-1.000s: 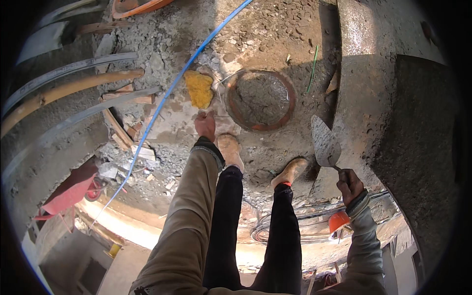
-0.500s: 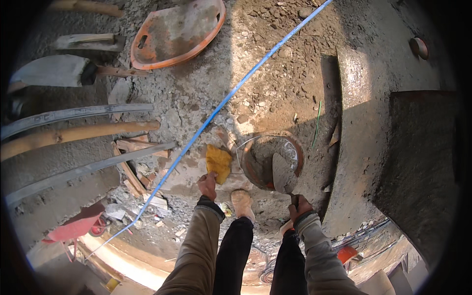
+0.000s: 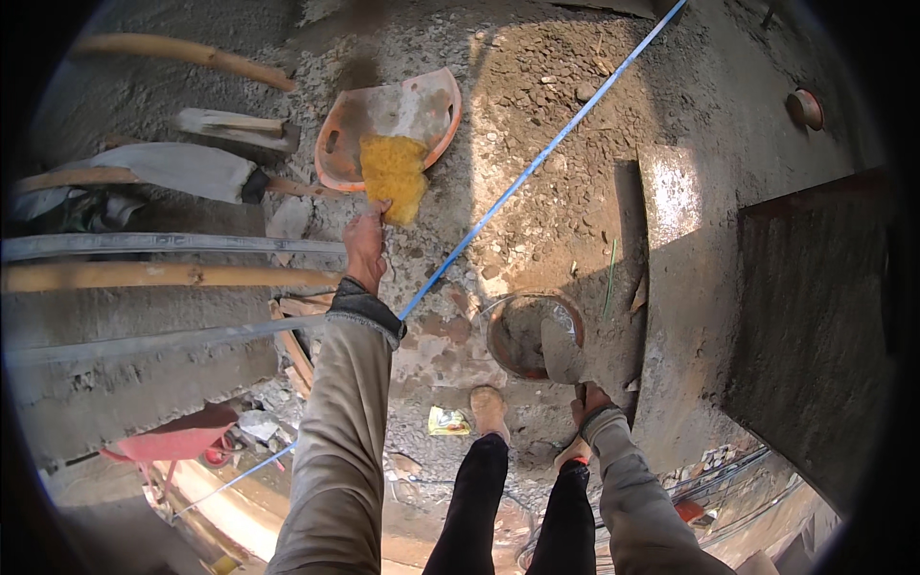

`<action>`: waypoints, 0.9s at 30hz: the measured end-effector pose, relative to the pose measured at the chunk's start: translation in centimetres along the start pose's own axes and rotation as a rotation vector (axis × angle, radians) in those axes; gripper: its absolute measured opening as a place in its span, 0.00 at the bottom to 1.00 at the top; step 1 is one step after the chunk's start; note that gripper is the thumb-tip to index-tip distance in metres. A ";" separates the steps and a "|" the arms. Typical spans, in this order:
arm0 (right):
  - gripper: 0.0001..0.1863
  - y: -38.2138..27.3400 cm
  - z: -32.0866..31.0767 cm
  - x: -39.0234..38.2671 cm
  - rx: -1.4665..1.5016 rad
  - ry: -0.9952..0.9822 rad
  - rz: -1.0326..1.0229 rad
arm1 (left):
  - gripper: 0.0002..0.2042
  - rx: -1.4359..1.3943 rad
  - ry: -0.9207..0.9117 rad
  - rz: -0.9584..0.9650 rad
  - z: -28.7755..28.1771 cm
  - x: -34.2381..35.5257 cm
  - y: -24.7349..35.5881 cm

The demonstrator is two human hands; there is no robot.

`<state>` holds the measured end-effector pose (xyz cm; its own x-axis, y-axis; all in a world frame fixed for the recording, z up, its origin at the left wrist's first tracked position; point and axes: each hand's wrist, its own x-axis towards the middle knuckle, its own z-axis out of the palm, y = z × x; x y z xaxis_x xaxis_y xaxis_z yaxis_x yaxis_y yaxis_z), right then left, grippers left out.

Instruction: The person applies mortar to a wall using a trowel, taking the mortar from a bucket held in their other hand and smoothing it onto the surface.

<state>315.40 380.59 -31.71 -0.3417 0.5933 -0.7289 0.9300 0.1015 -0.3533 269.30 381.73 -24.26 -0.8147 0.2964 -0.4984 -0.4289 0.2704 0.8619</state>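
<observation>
My left hand point(image 3: 366, 247) is closed on the lower edge of a yellow sponge point(image 3: 393, 177), a flat, rough-edged piece. It is held out over the near side of an orange, mortar-stained scoop-like tray point(image 3: 441, 101) with handle slots. In my right hand point(image 3: 591, 398) is the handle of a trowel point(image 3: 561, 350), its grey blade resting over the right side of a round bucket point(image 3: 496, 355). Wet grey mortar point(image 3: 522, 331) lies in the bucket. The trowel's grip is mostly hidden by my fingers.
A blue pipe point(image 3: 537, 168) crosses diagonally, passing under my left forearm. Wooden poles point(image 3: 172, 277), a metal bar point(image 3: 172, 245) and a shovel point(image 3: 192, 171) lie at left. A red wheelbarrow point(image 3: 177, 436) stands lower left. A raised slab point(image 3: 685, 316) runs along the right. Rubble covers the ground.
My left hand has carried the sponge forward and left, from beside the bucket to the orange tray. My right hand still grips the trowel at the bucket. The view has shifted slightly.
</observation>
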 end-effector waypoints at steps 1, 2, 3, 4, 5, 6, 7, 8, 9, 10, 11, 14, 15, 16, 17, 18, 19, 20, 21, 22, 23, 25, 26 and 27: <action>0.20 -0.2 -0.1 0.4 -0.023 -0.001 -0.014 | 0.11 0.015 0.008 0.041 0.8 0.3 -0.5; 0.22 -0.6 -0.5 1.0 -0.057 -0.020 -0.003 | 0.12 0.033 0.013 0.079 1.7 0.3 -1.3; 0.23 -0.9 -0.7 2.1 -0.090 -0.045 0.008 | 0.13 0.053 0.018 0.115 2.3 0.2 -2.8; 0.28 -0.5 -0.5 4.0 -0.180 -0.045 0.055 | 0.19 0.125 -0.036 0.047 3.1 -0.5 -5.1; 0.34 -0.3 -0.1 5.9 -0.275 -0.051 0.089 | 0.21 0.241 -0.103 0.032 3.1 -1.1 -8.8; 0.41 -1.3 0.1 7.5 -0.362 -0.031 0.097 | 0.23 0.358 -0.160 0.015 2.3 -1.8 -13.1; 0.48 -1.7 0.2 8.9 -0.450 -0.005 0.124 | 0.31 0.516 -0.259 -0.115 2.6 -3.5 -16.5; 0.53 -0.9 2.0 10.6 -0.477 -0.024 0.073 | 0.37 0.570 -0.346 -0.155 2.5 -5.7 -20.2; 0.51 -2.3 3.7 11.4 -0.490 -0.073 0.016 | 0.39 0.564 -0.351 -0.282 -0.4 -5.6 -25.2; 0.49 -2.3 4.5 12.0 -0.502 -0.108 0.010 | 0.37 0.656 -0.419 -0.243 -0.4 -6.9 -28.4; 0.40 -1.9 4.3 12.3 -0.486 -0.175 0.095 | 0.31 0.544 -0.605 -0.445 2.4 -9.1 -28.0; 0.33 -0.7 4.3 12.3 -0.418 -0.250 0.046 | 0.22 0.404 -0.423 -0.389 2.0 -12.0 -32.1; 0.33 -0.1 4.5 12.3 -0.388 -0.249 -0.006 | 0.20 0.371 -0.407 -0.336 1.7 -12.3 -32.8; 0.32 0.5 4.9 11.6 -0.313 -0.211 -0.075 | 0.19 0.337 -0.390 -0.280 1.4 -12.8 -33.4; 0.31 1.3 5.7 11.6 -0.230 -0.215 -0.076 | 0.19 0.382 -0.414 -0.183 1.6 -13.6 -33.7; 0.31 2.6 6.8 11.6 -0.148 -0.213 -0.071 | 0.19 0.422 -0.444 -0.085 1.9 -15.0 -33.9; 0.30 3.9 7.7 11.6 -0.066 -0.208 -0.067 | 0.18 0.459 -0.473 0.016 2.4 -16.1 -34.1; 0.30 4.5 8.2 11.0 -0.007 -0.178 -0.090 | 0.18 0.369 -0.472 0.010 2.1 -16.7 -34.5; 0.29 5.2 8.5 10.4 0.052 -0.146 -0.111 | 0.17 0.280 -0.470 0.004 2.0 -17.1 -34.9; 0.29 5.9 8.6 9.7 0.111 -0.111 -0.132 | 0.17 0.190 -0.470 -0.001 2.1 -17.5 -35.3; 0.27 6.2 7.8 8.8 0.138 -0.152 -0.109 | 0.17 0.159 -0.467 -0.047 2.3 -17.5 -35.3; 0.23 6.4 5.7 7.4 0.190 -0.240 -0.076 | 0.16 0.098 -0.446 -0.134 1.7 -16.7 -34.9; 0.20 7.0 5.8 7.1 0.062 -0.149 -0.122 | 0.16 0.076 -0.427 -0.148 1.7 -16.2 -35.1; 0.19 6.1 5.0 6.7 -0.034 -0.201 -0.102 | 0.15 0.049 -0.411 -0.165 1.4 -15.4 -35.3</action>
<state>318.06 381.17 -41.71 -0.4516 0.4078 -0.7936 0.8919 0.1817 -0.4141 297.52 368.92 -47.15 -0.5100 0.5821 -0.6333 -0.5130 0.3851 0.7671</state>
